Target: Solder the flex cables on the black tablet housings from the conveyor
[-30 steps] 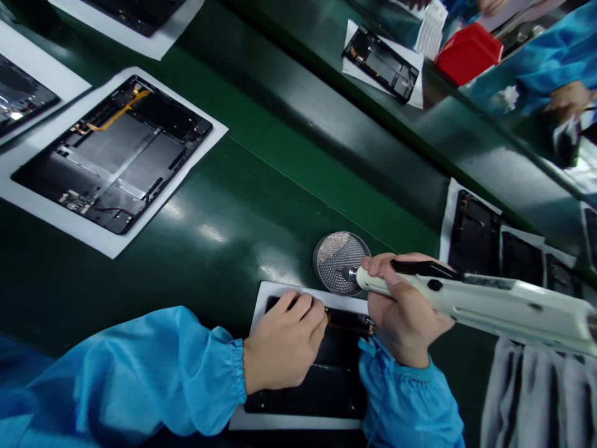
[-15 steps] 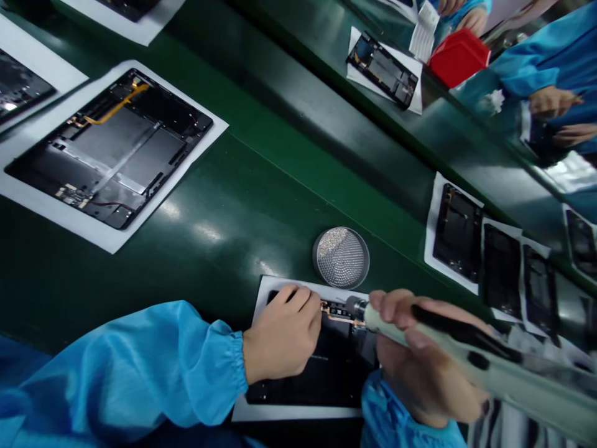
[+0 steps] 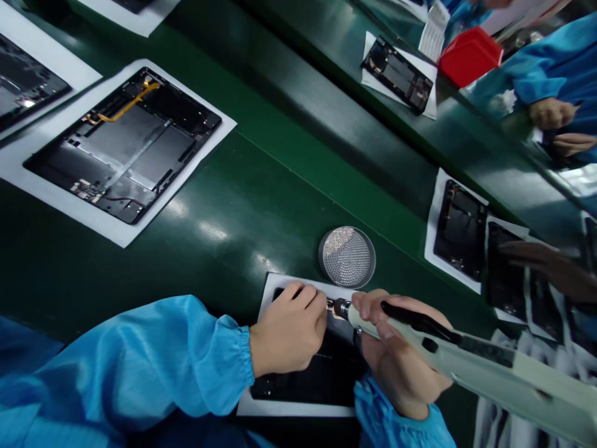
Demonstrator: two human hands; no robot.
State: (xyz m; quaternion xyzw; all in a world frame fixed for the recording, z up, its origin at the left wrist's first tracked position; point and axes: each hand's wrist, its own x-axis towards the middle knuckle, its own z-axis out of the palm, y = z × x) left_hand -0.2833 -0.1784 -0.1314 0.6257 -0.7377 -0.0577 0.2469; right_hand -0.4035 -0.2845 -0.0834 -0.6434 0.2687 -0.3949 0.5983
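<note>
My right hand (image 3: 396, 348) is wrapped round a pale green electric screwdriver (image 3: 471, 367), held at a slant. The metal nose (image 3: 342, 308) points left at the upper edge of a black tablet (image 3: 308, 379), close to my left fingers. My left hand (image 3: 291, 330) rests over the tablet's upper left part with its fingers curled together. Its fingertips, and whatever they may hold, are hidden. Under the tablet lies a white sheet (image 3: 280, 408). Just above it stands a round grey dish (image 3: 347, 256) with a dimpled floor, small shiny pieces gathered at its upper left.
An open tablet housing (image 3: 130, 149) lies on white sheeting at the left of the green bench (image 3: 224, 186). More tablets (image 3: 461, 230) line the right side, one crossed by a blurred hand (image 3: 550, 264). Across the bench are a red bin (image 3: 470, 56) and a co-worker's hands (image 3: 555, 115).
The screwdriver's nose has moved left, nearer my left fingers. A blurred hand has appeared over the tablets at right. The whole view has shifted slightly.
</note>
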